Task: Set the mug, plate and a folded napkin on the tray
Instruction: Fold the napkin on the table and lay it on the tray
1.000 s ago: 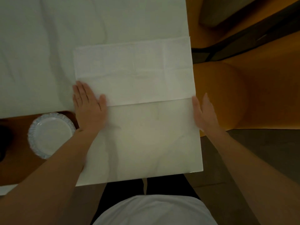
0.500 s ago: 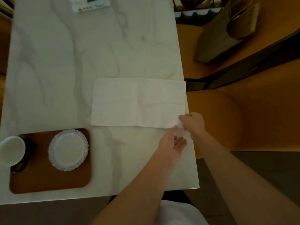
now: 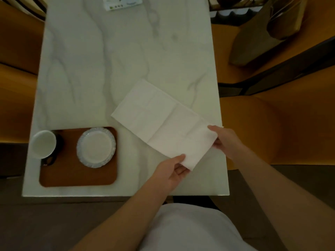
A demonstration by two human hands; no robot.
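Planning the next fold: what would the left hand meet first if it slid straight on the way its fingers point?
Probably only the napkin that the left hand already pinches; past it, its fingers aim toward the right hand.

Honestly nothing in there was readable. The only thing with any print was a white card (image 3: 121, 3) lying at the far edge of the bench (image 3: 126, 51), cut off by the top of the shot. It had a dark green block, a row of small dark dots near its left corner and a faint line of lettering to the right, but all of it was too small and blurry to make out. The mug (image 3: 43, 144), plate (image 3: 96, 147), napkin (image 3: 163, 124) and tray (image 3: 78, 174) carried no writing, logos or numbers that showed.
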